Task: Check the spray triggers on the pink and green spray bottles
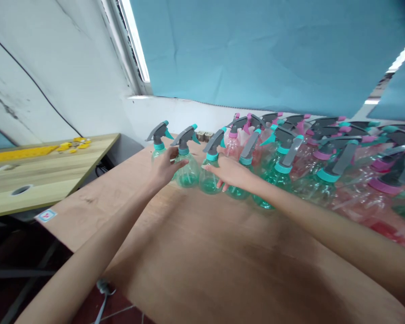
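Observation:
A crowd of clear green and pink spray bottles with grey trigger heads stands along the far side of a brown table [202, 252]. My left hand [164, 166] reaches out and wraps its fingers around a green spray bottle [187, 168] near the row's left end. Another green bottle [158, 141] stands just left of it. My right hand [230, 173] lies with fingers spread against the neighbouring green bottle [209, 173], touching its body without a clear grip.
Several pink and green bottles [324, 153] fill the table's right side up to the edge. A blue curtain [263, 49] hangs behind. A lighter wooden desk [37, 171] with yellow pieces stands to the left, across a gap with cables.

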`<control>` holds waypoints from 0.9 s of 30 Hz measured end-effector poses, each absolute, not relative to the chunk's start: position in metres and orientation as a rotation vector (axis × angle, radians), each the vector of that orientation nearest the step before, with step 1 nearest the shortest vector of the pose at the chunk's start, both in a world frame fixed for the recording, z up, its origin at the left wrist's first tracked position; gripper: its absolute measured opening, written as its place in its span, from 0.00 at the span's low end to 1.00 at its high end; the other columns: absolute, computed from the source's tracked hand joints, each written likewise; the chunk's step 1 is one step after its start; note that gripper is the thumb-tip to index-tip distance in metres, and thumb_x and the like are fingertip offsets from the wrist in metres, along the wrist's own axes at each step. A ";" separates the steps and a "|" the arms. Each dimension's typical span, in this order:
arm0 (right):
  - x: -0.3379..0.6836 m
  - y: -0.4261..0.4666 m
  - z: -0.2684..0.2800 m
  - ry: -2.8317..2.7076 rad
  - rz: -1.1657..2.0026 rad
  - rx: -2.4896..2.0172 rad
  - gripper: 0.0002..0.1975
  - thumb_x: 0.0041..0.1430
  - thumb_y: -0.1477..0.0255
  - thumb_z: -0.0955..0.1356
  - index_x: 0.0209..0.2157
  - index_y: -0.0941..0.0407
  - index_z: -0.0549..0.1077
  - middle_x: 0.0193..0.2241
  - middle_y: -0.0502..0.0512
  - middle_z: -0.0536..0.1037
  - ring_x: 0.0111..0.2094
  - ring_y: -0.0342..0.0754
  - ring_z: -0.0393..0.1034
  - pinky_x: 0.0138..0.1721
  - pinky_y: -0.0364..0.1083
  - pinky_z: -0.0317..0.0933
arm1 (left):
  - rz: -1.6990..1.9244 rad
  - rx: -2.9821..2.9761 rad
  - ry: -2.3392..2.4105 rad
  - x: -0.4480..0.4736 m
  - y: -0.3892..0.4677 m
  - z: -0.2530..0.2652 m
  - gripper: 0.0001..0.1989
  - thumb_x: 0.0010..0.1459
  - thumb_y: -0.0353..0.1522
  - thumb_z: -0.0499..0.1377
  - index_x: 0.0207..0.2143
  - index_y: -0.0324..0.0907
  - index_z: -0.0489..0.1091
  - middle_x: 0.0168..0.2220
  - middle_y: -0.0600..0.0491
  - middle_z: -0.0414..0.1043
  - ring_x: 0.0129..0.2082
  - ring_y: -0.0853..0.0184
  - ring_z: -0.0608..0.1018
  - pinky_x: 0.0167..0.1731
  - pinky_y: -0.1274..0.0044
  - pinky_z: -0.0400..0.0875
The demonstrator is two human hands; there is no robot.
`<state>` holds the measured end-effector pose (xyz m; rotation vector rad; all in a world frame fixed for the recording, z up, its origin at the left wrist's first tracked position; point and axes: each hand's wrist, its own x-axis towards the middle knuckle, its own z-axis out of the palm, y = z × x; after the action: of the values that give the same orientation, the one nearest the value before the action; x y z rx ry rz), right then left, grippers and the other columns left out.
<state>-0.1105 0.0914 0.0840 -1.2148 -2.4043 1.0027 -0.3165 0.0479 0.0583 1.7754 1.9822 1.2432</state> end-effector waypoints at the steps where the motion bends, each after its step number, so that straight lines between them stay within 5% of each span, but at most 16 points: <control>1: -0.110 0.091 0.084 -2.405 1.004 -1.204 0.28 0.65 0.61 0.62 0.58 0.68 0.57 0.22 0.59 0.77 0.18 0.48 0.73 0.14 0.43 0.65 | 1.263 1.758 1.984 -0.316 0.046 0.057 0.21 0.53 0.37 0.63 0.50 0.42 0.68 0.50 0.46 0.74 0.53 0.57 0.74 0.50 0.64 0.71; 6: -0.105 0.087 0.081 -2.416 0.999 -1.169 0.30 0.64 0.58 0.62 0.58 0.66 0.57 0.30 0.64 0.78 0.16 0.46 0.71 0.13 0.43 0.64 | 1.380 1.687 2.002 -0.309 0.027 0.050 0.32 0.54 0.39 0.63 0.59 0.42 0.58 0.61 0.40 0.61 0.61 0.55 0.66 0.55 0.64 0.67; 14: -0.099 0.075 0.078 -2.469 0.972 -1.079 0.31 0.65 0.57 0.61 0.58 0.67 0.57 0.33 0.67 0.79 0.18 0.49 0.72 0.16 0.46 0.65 | 1.375 1.685 2.078 -0.294 -0.010 0.048 0.26 0.54 0.36 0.62 0.54 0.41 0.62 0.58 0.41 0.63 0.58 0.53 0.69 0.54 0.59 0.68; 17: -0.087 0.062 0.077 -2.512 0.894 -0.987 0.32 0.64 0.56 0.62 0.58 0.66 0.59 0.36 0.68 0.79 0.26 0.55 0.76 0.26 0.51 0.68 | 1.405 1.725 2.028 -0.276 -0.032 0.052 0.23 0.57 0.40 0.59 0.53 0.40 0.63 0.56 0.41 0.65 0.57 0.54 0.70 0.54 0.61 0.68; 21: -0.059 0.037 0.072 -2.549 0.816 -0.813 0.27 0.62 0.58 0.65 0.57 0.58 0.62 0.52 0.67 0.73 0.48 0.61 0.72 0.45 0.55 0.65 | 1.334 1.798 1.790 -0.240 -0.056 0.059 0.28 0.52 0.41 0.64 0.53 0.44 0.62 0.55 0.45 0.68 0.57 0.55 0.70 0.54 0.62 0.69; 27: -0.002 -0.002 0.055 -2.507 0.718 -0.590 0.22 0.60 0.60 0.67 0.53 0.55 0.66 0.53 0.59 0.72 0.49 0.58 0.70 0.47 0.56 0.65 | 1.168 1.834 1.425 -0.173 -0.063 0.076 0.31 0.50 0.38 0.66 0.55 0.48 0.59 0.51 0.48 0.71 0.47 0.56 0.77 0.44 0.65 0.76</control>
<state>-0.0024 -0.0024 0.0551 -0.5896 -2.5071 0.7175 -0.1725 -0.0631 0.0757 1.8343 1.4247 1.1685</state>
